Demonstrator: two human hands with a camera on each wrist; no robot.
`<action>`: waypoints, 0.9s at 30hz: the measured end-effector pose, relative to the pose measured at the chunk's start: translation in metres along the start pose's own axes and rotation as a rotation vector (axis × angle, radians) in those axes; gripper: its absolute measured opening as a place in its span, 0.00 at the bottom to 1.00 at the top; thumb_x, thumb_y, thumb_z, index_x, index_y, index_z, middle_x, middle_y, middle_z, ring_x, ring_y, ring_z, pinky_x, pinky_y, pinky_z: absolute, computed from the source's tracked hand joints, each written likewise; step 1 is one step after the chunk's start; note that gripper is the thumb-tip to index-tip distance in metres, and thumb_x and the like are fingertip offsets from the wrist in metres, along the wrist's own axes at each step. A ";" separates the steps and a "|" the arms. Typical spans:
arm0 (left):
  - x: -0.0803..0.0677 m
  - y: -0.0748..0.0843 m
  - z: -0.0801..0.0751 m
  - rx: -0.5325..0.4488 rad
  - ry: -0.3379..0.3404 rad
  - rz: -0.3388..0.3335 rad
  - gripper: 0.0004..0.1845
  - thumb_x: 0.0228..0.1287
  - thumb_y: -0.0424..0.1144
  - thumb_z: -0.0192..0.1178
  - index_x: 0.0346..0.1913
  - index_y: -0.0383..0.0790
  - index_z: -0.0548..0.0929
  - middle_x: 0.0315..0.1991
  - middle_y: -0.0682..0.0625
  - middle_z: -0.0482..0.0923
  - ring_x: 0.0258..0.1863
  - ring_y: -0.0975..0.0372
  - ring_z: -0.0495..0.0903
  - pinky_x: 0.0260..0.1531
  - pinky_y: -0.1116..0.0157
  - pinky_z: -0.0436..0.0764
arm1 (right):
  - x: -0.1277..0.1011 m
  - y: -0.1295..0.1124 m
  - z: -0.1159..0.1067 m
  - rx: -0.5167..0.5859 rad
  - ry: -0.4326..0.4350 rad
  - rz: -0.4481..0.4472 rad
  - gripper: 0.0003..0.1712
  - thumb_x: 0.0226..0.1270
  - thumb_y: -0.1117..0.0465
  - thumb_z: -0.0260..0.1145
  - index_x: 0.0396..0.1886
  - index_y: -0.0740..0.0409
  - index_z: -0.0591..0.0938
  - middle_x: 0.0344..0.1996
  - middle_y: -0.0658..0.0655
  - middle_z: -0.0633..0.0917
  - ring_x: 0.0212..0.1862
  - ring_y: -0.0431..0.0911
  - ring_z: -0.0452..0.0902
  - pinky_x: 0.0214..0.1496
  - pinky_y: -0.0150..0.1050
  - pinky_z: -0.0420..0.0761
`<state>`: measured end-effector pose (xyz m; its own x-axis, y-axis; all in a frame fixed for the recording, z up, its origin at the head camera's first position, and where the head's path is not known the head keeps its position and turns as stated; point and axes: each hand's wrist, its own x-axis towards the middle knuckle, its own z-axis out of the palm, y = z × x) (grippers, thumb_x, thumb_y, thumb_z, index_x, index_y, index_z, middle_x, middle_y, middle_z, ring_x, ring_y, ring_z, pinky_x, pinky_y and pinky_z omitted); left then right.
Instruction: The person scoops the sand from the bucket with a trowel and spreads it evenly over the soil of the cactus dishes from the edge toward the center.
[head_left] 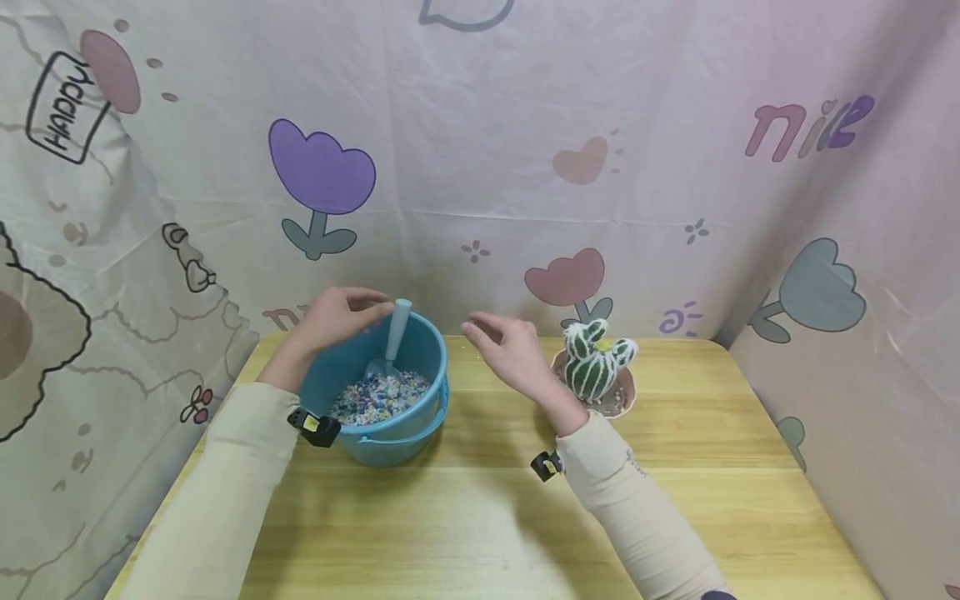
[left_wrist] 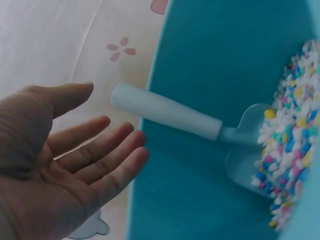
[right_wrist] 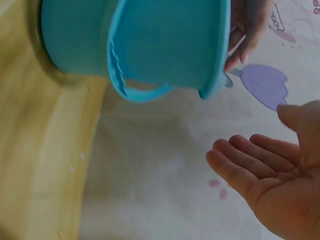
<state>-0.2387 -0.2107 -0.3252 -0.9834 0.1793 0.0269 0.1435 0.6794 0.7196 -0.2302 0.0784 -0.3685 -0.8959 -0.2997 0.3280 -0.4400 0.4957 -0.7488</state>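
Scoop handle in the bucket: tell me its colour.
The scoop handle is plain pale blue; it shows best in the left wrist view.

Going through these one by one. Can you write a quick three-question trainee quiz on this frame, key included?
1. Multiple choice. Where is the blade of the scoop?
A) flat on the table
B) among the multicoloured pellets in the blue bucket
C) in the cactus pot
2. True or false, of the right hand: it grips the potted cactus.
3. Short answer. Which hand is nearer the scoop's handle, and does it touch it?

Key: 1. B. 2. False; it is open and holds nothing. 3. The left hand; no, the left wrist view shows a gap.
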 end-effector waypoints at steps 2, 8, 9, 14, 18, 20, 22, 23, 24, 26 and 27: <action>0.001 -0.004 0.001 -0.041 -0.044 -0.024 0.30 0.79 0.49 0.61 0.72 0.31 0.75 0.65 0.30 0.80 0.59 0.39 0.85 0.60 0.44 0.87 | -0.002 0.001 0.007 0.095 -0.005 0.035 0.20 0.80 0.51 0.66 0.60 0.60 0.87 0.49 0.60 0.92 0.48 0.51 0.92 0.54 0.42 0.92; 0.007 -0.016 0.007 -0.059 -0.163 -0.049 0.32 0.80 0.49 0.59 0.74 0.27 0.71 0.69 0.27 0.75 0.62 0.38 0.83 0.60 0.47 0.88 | -0.006 0.002 0.024 0.361 -0.086 0.128 0.18 0.79 0.57 0.66 0.57 0.67 0.86 0.45 0.67 0.92 0.44 0.62 0.92 0.46 0.43 0.94; 0.007 -0.017 0.008 -0.055 -0.174 -0.050 0.32 0.80 0.49 0.59 0.74 0.27 0.71 0.70 0.27 0.74 0.63 0.38 0.82 0.61 0.47 0.87 | -0.007 0.002 0.026 0.375 -0.098 0.136 0.19 0.79 0.57 0.66 0.57 0.68 0.86 0.45 0.67 0.92 0.44 0.62 0.92 0.46 0.44 0.94; 0.007 -0.018 0.013 -0.047 -0.219 -0.075 0.34 0.80 0.49 0.59 0.75 0.27 0.69 0.73 0.27 0.70 0.68 0.35 0.77 0.63 0.45 0.86 | -0.011 0.002 0.035 0.421 -0.123 0.192 0.20 0.79 0.56 0.67 0.58 0.68 0.84 0.43 0.67 0.92 0.42 0.62 0.92 0.46 0.47 0.94; 0.008 -0.018 0.018 -0.046 -0.216 -0.100 0.32 0.80 0.48 0.59 0.75 0.28 0.70 0.73 0.28 0.71 0.69 0.35 0.76 0.63 0.45 0.86 | -0.012 0.001 0.038 0.472 -0.117 0.243 0.21 0.78 0.57 0.67 0.60 0.69 0.82 0.41 0.68 0.92 0.42 0.64 0.92 0.47 0.52 0.94; 0.009 -0.020 0.020 -0.044 -0.206 -0.106 0.29 0.80 0.47 0.60 0.71 0.29 0.73 0.71 0.28 0.72 0.69 0.36 0.76 0.63 0.45 0.86 | -0.013 0.001 0.039 0.489 -0.121 0.257 0.21 0.78 0.58 0.67 0.60 0.69 0.81 0.41 0.68 0.92 0.43 0.66 0.91 0.49 0.54 0.93; 0.010 -0.021 0.020 -0.043 -0.200 -0.103 0.28 0.79 0.47 0.61 0.69 0.28 0.74 0.71 0.28 0.73 0.69 0.36 0.76 0.63 0.45 0.86 | -0.014 0.000 0.040 0.492 -0.127 0.259 0.21 0.78 0.59 0.67 0.61 0.69 0.80 0.40 0.69 0.92 0.44 0.68 0.90 0.49 0.54 0.93; 0.010 -0.021 0.021 -0.040 -0.199 -0.101 0.28 0.79 0.47 0.62 0.68 0.27 0.74 0.70 0.28 0.73 0.69 0.35 0.76 0.63 0.44 0.86 | -0.014 0.000 0.040 0.489 -0.130 0.258 0.21 0.77 0.59 0.67 0.61 0.68 0.80 0.40 0.69 0.92 0.44 0.69 0.90 0.48 0.52 0.93; 0.010 -0.021 0.021 -0.035 -0.200 -0.100 0.29 0.79 0.47 0.62 0.68 0.27 0.73 0.70 0.28 0.73 0.69 0.35 0.76 0.62 0.44 0.86 | -0.014 -0.001 0.040 0.488 -0.134 0.255 0.20 0.77 0.59 0.67 0.61 0.68 0.80 0.40 0.69 0.92 0.45 0.69 0.90 0.48 0.51 0.94; 0.010 -0.020 0.021 -0.014 -0.205 -0.094 0.32 0.78 0.49 0.62 0.70 0.27 0.72 0.71 0.27 0.73 0.68 0.35 0.77 0.61 0.44 0.86 | -0.015 0.000 0.040 0.484 -0.140 0.250 0.21 0.77 0.59 0.67 0.62 0.68 0.80 0.40 0.68 0.92 0.44 0.69 0.90 0.46 0.47 0.94; 0.011 -0.019 0.022 0.002 -0.207 -0.091 0.33 0.78 0.50 0.63 0.72 0.27 0.72 0.71 0.27 0.73 0.67 0.35 0.78 0.61 0.44 0.87 | -0.015 -0.001 0.040 0.479 -0.143 0.247 0.21 0.77 0.59 0.67 0.62 0.68 0.80 0.40 0.68 0.92 0.44 0.68 0.90 0.45 0.46 0.94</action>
<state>-0.2497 -0.2062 -0.3538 -0.9486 0.2593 -0.1815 0.0556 0.7010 0.7110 -0.2140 0.0501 -0.3961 -0.9367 -0.3460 0.0533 -0.1109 0.1489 -0.9826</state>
